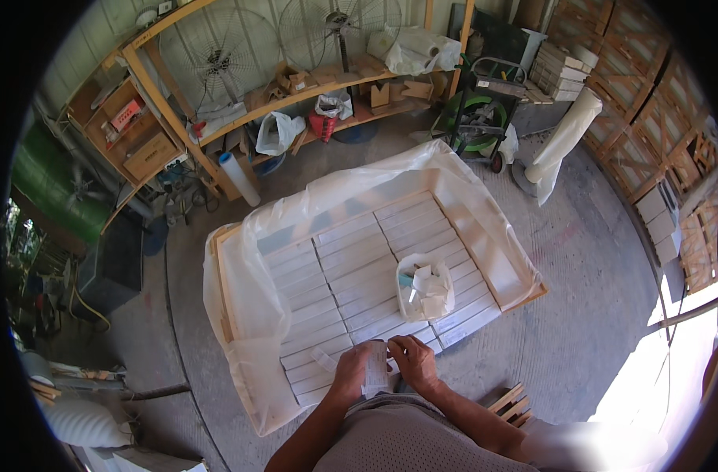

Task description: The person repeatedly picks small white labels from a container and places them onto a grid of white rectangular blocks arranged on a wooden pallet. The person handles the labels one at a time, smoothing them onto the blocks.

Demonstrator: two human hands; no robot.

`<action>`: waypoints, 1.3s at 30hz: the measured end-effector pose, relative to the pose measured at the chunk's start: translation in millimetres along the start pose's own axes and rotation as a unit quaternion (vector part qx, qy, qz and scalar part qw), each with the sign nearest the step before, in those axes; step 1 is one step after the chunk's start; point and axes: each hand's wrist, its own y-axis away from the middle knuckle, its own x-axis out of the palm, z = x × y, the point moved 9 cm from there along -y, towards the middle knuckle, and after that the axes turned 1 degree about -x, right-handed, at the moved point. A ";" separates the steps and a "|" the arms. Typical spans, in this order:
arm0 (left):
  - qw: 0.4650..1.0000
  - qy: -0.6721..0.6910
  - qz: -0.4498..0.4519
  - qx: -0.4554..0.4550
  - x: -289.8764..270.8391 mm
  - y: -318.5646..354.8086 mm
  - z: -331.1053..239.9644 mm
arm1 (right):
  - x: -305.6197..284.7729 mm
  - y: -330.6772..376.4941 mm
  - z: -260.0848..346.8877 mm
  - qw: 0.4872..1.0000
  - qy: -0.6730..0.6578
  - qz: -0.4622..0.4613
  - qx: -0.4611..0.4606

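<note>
Close to my body, my left hand (351, 371) grips a narrow white sheet (376, 371), which looks like printed paper or labels. My right hand (415, 363) is beside its right edge with fingers curled together; what they pinch, if anything, is too small to make out. Below both hands lie rows of long white boxes (359, 275), packed in a large wooden crate (534, 293) lined with clear plastic film (252, 315). A white tub (406, 303) holding paper pieces and a teal item stands on the boxes. Left of my left hand, a loose white strip (323, 359) rests on them.
Behind the crate runs a wooden shelf (311, 85) with fans and bags. A blue-ended roll (239, 179) leans there. At the far right are a hand truck (485, 118) and a wrapped upright roll (563, 141). Slatted wood (512, 405) lies near my right forearm.
</note>
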 end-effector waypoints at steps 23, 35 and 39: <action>0.999 0.029 0.023 -0.039 -5.9 -5.6 16.8 | 10.4 -1.4 -5.2 0.990 -0.068 0.098 0.080; 0.988 0.130 0.050 -0.067 -13.3 -14.4 29.8 | 4.6 1.7 -9.0 1.000 -0.013 0.002 0.014; 0.990 0.099 0.060 -0.082 -19.9 -16.3 34.9 | 1.6 3.5 -24.7 0.991 -0.088 0.012 0.100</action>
